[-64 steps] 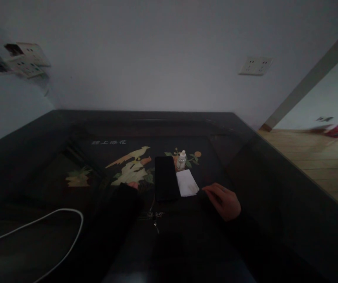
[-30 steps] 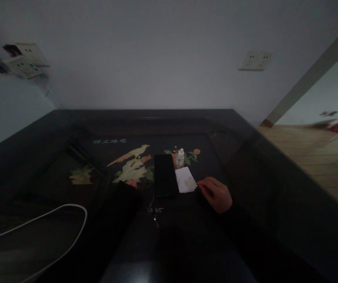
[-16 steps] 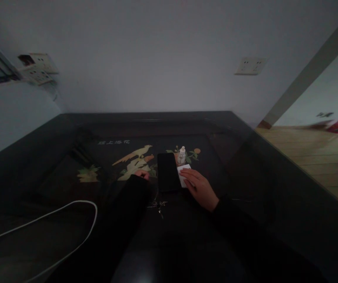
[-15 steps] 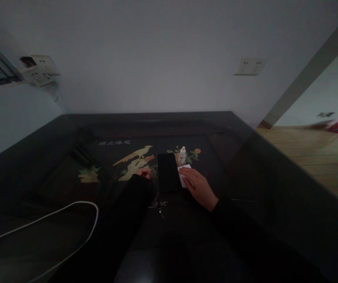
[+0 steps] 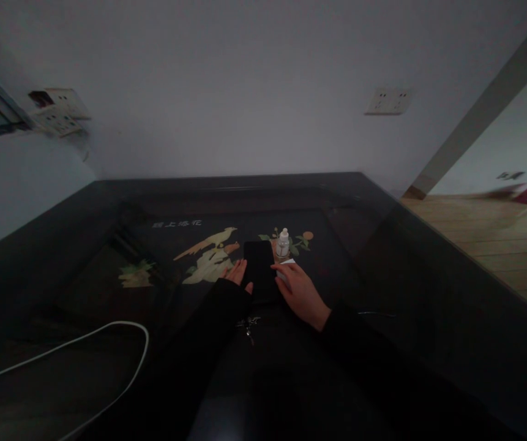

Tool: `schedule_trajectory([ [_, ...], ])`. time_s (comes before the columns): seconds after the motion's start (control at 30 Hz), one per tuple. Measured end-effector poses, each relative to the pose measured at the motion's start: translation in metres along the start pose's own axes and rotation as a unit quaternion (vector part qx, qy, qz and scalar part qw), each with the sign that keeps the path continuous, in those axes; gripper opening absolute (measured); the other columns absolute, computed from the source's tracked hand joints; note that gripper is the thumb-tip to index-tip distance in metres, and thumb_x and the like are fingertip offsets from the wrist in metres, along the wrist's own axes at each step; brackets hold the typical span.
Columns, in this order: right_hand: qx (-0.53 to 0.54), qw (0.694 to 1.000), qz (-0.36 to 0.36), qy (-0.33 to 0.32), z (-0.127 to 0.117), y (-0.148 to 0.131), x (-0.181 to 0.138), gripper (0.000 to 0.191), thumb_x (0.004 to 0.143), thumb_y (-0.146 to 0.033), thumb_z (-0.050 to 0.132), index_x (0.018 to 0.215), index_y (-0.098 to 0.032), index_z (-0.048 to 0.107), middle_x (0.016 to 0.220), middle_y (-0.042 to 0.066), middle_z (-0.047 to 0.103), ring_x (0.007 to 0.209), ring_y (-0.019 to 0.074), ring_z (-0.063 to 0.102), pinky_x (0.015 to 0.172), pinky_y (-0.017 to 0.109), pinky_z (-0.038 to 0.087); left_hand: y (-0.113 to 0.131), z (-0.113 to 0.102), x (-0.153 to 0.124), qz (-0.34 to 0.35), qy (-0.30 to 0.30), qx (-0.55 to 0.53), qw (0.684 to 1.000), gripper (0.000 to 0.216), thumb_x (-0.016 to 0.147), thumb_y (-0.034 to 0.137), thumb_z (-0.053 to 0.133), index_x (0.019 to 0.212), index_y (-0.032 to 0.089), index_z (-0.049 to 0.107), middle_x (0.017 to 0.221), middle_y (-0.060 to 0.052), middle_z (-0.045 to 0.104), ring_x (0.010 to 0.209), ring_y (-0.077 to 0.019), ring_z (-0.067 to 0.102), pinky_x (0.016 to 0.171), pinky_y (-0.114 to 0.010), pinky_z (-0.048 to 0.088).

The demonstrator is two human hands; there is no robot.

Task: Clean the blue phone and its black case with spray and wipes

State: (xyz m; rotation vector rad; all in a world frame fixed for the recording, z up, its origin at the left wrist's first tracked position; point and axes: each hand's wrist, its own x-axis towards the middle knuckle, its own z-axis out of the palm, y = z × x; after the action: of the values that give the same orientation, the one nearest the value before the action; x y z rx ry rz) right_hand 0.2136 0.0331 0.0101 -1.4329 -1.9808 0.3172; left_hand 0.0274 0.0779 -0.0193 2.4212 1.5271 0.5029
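Note:
A black phone (image 5: 258, 266) lies flat on the dark table (image 5: 382, 257). My left hand (image 5: 239, 274) rests at the phone's left edge, fingers stretched out and touching it. My right hand (image 5: 300, 293) lies over a white folded cloth (image 5: 287, 263) at the phone's right side, fingers curled onto the cloth, with only a corner of it showing. A small white bottle (image 5: 283, 244) stands upright just behind the cloth.
The table carries a painted bird and flowers (image 5: 208, 257). A white cable (image 5: 84, 343) curves across the near left. A bunch of keys (image 5: 247, 323) lies in front of the phone. Wall sockets (image 5: 387, 101) sit behind; wooden floor (image 5: 488, 245) lies to the right.
My right hand slid left from beside the cloth onto it, covering most of it. My left hand came out further and now touches the phone's left edge.

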Motion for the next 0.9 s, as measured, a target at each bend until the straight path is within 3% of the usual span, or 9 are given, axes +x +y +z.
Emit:
schedule_trajectory([
  [0.1, 0.002, 1.0, -0.007, -0.011, -0.001, -0.003, -0.003, 0.029, 0.082, -0.015, 0.043, 0.11, -0.018, 0.052, 0.102, 0.009, 0.058, 0.098, 0.0196, 0.051, 0.088, 0.036, 0.043, -0.003, -0.002, -0.004, 0.007, -0.004, 0.018, 1.0, 0.058, 0.073, 0.023, 0.034, 0.127, 0.0, 0.035, 0.13, -0.016, 0.042, 0.123, -0.0214, 0.037, 0.102, -0.04, 0.027],
  [0.2, 0.002, 1.0, -0.01, -0.014, -0.002, -0.006, -0.006, 0.028, 0.083, -0.016, 0.044, 0.109, -0.019, 0.053, 0.101, 0.008, 0.059, 0.097, 0.0194, 0.052, 0.088, 0.036, 0.043, -0.005, -0.001, -0.007, 0.006, 0.01, 0.031, 0.999, 0.057, 0.073, 0.024, 0.035, 0.126, 0.004, 0.038, 0.129, -0.014, 0.045, 0.121, -0.021, 0.039, 0.1, -0.038, 0.031],
  [0.37, 0.002, 1.0, 0.005, -0.009, -0.002, -0.005, -0.005, 0.027, 0.084, -0.018, 0.043, 0.109, -0.018, 0.054, 0.1, 0.009, 0.059, 0.096, 0.0197, 0.053, 0.086, 0.037, 0.043, -0.011, 0.008, -0.007, 0.025, 0.063, 0.025, 0.997, 0.055, 0.072, 0.028, 0.039, 0.122, 0.004, 0.043, 0.124, -0.017, 0.05, 0.116, -0.0252, 0.045, 0.097, -0.04, 0.035],
  [0.57, 0.009, 1.0, 0.013, -0.01, -0.001, -0.004, -0.004, 0.028, 0.084, -0.018, 0.043, 0.11, -0.018, 0.054, 0.1, 0.009, 0.06, 0.096, 0.02, 0.052, 0.086, 0.037, 0.043, -0.02, 0.017, -0.004, 0.05, 0.126, -0.005, 0.991, 0.049, 0.075, 0.035, 0.042, 0.118, 0.012, 0.047, 0.119, -0.011, 0.053, 0.112, -0.0208, 0.048, 0.096, -0.035, 0.037],
  [0.7, 0.025, 0.999, 0.02, -0.009, 0.0, -0.003, -0.003, 0.029, 0.084, -0.018, 0.043, 0.111, -0.017, 0.054, 0.103, 0.01, 0.059, 0.099, 0.0201, 0.051, 0.088, 0.038, 0.042, -0.02, 0.015, -0.005, 0.053, 0.12, -0.005, 0.991, 0.051, 0.076, 0.036, 0.04, 0.12, 0.009, 0.045, 0.121, -0.013, 0.052, 0.113, -0.021, 0.047, 0.097, -0.035, 0.036],
  [0.9, 0.074, 0.996, 0.042, -0.023, -0.004, -0.001, -0.001, 0.031, 0.083, -0.019, 0.044, 0.113, -0.021, 0.053, 0.109, 0.007, 0.058, 0.102, 0.0179, 0.052, 0.091, 0.036, 0.042, -0.008, 0.008, -0.007, -0.034, 0.062, 0.072, 0.995, 0.057, 0.078, 0.034, 0.036, 0.123, 0.001, 0.042, 0.129, -0.018, 0.043, 0.123, -0.0269, 0.036, 0.102, -0.041, 0.027],
])
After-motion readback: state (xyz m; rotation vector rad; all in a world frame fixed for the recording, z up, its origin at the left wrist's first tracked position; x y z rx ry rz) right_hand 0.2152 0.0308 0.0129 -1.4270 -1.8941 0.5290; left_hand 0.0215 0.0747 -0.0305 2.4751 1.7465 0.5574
